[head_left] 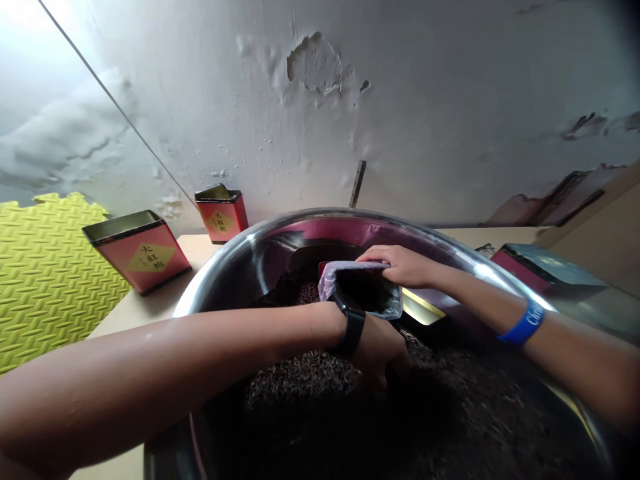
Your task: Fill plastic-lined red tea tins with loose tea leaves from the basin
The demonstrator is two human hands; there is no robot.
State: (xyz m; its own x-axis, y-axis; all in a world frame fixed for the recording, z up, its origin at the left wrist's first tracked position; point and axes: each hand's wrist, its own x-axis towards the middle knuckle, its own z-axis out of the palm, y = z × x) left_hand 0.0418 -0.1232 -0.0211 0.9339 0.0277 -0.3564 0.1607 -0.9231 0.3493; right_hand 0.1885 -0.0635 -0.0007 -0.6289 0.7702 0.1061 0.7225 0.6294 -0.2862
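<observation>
A wide steel basin (320, 212) holds dark loose tea leaves (305, 383). My right hand (395, 263), with a blue wristband, grips the rim of a tea tin (322, 269) lined with a clear plastic bag (395, 303). The bag's mouth is spread and faces me; its inside is dark. My left hand (380, 350), with a black watch, reaches down in front of the bag to the leaves. Its fingers point downward and are mostly lost in shadow, so what they hold is not visible. A gold-coloured tin piece (423, 307) lies beside the bag.
Two red tins with yellow diamond labels, a nearer tin (150, 257) and a farther tin (220, 213), stand left of the basin on a pale table (187, 250). A dark box (550, 270) is at right. Behind are a peeling wall (425, 120) and a yellow foam mat (50, 280).
</observation>
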